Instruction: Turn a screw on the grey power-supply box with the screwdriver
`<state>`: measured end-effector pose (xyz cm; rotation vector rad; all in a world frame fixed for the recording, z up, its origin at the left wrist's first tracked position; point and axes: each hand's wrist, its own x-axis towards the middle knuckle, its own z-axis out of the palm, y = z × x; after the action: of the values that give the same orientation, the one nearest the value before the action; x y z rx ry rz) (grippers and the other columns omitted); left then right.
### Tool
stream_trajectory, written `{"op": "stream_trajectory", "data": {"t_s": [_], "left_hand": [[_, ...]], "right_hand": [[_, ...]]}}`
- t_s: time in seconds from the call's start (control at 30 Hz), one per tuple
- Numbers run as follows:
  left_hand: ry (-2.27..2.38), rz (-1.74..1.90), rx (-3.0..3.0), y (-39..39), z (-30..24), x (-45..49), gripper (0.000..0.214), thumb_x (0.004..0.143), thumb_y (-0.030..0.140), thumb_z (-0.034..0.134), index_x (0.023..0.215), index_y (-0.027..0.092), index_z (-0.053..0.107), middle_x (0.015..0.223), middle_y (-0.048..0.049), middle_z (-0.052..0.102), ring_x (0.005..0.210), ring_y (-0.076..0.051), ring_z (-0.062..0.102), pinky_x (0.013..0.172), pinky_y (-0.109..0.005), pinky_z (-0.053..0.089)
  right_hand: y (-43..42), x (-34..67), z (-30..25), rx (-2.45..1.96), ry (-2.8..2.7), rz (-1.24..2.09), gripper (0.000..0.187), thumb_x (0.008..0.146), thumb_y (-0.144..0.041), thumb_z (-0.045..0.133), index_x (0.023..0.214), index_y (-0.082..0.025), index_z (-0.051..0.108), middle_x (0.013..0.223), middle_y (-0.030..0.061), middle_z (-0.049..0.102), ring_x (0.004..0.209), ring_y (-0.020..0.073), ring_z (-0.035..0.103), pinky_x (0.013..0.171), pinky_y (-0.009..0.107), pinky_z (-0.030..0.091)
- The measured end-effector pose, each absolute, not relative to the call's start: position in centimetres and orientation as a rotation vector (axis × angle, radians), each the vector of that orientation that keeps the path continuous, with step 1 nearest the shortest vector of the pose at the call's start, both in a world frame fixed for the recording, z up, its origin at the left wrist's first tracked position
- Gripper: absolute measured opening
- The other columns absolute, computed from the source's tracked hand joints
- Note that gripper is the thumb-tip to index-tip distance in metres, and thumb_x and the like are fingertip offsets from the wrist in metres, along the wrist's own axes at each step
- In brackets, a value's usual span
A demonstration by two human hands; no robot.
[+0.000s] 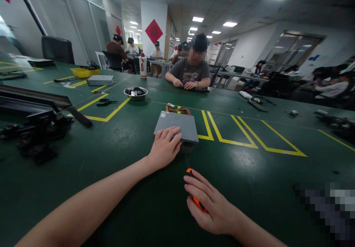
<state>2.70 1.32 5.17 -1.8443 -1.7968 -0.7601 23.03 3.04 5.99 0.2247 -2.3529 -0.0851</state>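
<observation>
A grey metal computer power supply (173, 120) lies on the green table in front of me, its bundle of coloured cables (179, 109) coming out at the far side. My left hand (165, 143) holds it at the near left, fingers across the top and thumb down by the near face. In my right hand (206, 199) is an orange and black screwdriver (199, 203), gripped by the handle. Its thin shaft points up and away to the near face of the power supply, beside my left thumb. The contact at its tip is too small to make out.
A metal bowl (135, 93) of dark parts, pliers (106, 102), another grey metal box (100, 80) and a yellow tray (84, 72) stand further left. Dark metal parts (33, 128) crowd the left edge. Across the table sits a person (191, 71) handling something small.
</observation>
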Motion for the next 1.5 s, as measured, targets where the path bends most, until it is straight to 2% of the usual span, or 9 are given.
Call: {"op": "stream_trajectory", "data": {"t_s": [0.57,0.77,1.03,1.17,1.27,1.33,1.5], "left_hand": [[-1.782,-0.785,-1.825,1.4,5.0,2.7,0.022,0.088,0.025,0.042,0.106,0.02,0.052,0.126,-0.0075,0.051,0.118,-0.022,0.043,0.092,-0.039,0.032],[-1.787,-0.761,-1.817,1.5,5.0,2.7,0.021,0.088,0.025,0.041,0.105,0.02,0.053,0.126,-0.0074,0.051,0.117,-0.022,0.044,0.092,-0.039,0.032],[-1.793,-0.726,-1.823,1.4,4.8,2.6,0.024,0.088,0.025,0.04,0.108,0.02,0.052,0.127,-0.0078,0.05,0.119,-0.022,0.042,0.093,-0.039,0.033],[-1.793,-0.716,-1.842,1.4,4.9,2.5,0.025,0.088,0.026,0.04,0.109,0.019,0.052,0.128,-0.0083,0.049,0.12,-0.023,0.042,0.093,-0.04,0.033],[-1.785,-0.725,-1.855,1.3,5.0,2.5,0.026,0.088,0.025,0.04,0.11,0.019,0.052,0.128,-0.0082,0.049,0.12,-0.022,0.041,0.094,-0.039,0.033],[-1.772,-0.726,-1.866,1.2,5.1,2.5,0.026,0.088,0.025,0.04,0.111,0.019,0.052,0.13,-0.0075,0.049,0.121,-0.022,0.041,0.096,-0.04,0.031],[-1.718,-0.708,-1.883,1.1,5.2,2.5,0.028,0.087,0.024,0.041,0.112,0.018,0.052,0.131,-0.0064,0.048,0.123,-0.023,0.038,0.1,-0.042,0.028]], "right_hand": [[3.6,22.9,4.1,0.237,-2.412,-0.12,0.016,0.072,-0.003,0.053,0.082,-0.015,0.055,0.095,0.0073,0.056,0.108,0.021,0.052,0.096,0.044,0.045],[4.0,22.9,4.0,0.349,-2.458,-0.251,0.017,0.073,-0.01,0.057,0.087,-0.017,0.053,0.098,0.0082,0.055,0.113,0.0266,0.048,0.093,0.05,0.044],[3.8,22.2,4.5,0.393,-2.435,-0.288,0.016,0.076,-0.02,0.058,0.089,-0.019,0.051,0.099,0.0093,0.054,0.112,0.0268,0.048,0.09,0.047,0.046],[3.1,22.0,4.5,0.266,-2.321,-0.314,0.017,0.076,-0.029,0.057,0.089,-0.018,0.054,0.1,0.0125,0.053,0.107,0.028,0.048,0.081,0.045,0.05],[2.6,22.0,5.1,0.2,-2.277,-0.38,0.016,0.073,-0.018,0.058,0.089,-0.017,0.057,0.09,0.0114,0.057,0.097,0.023,0.052,0.072,0.034,0.053],[2.5,22.1,5.6,0.268,-2.266,-0.326,0.012,0.071,-0.012,0.058,0.082,-0.014,0.058,0.092,0.0123,0.06,0.097,0.022,0.053,0.073,0.031,0.053],[2.8,22.4,5.8,0.29,-2.293,-0.288,0.021,0.072,-0.008,0.056,0.091,-0.014,0.057,0.107,0.0152,0.059,0.108,0.0249,0.051,0.08,0.037,0.052]]}}
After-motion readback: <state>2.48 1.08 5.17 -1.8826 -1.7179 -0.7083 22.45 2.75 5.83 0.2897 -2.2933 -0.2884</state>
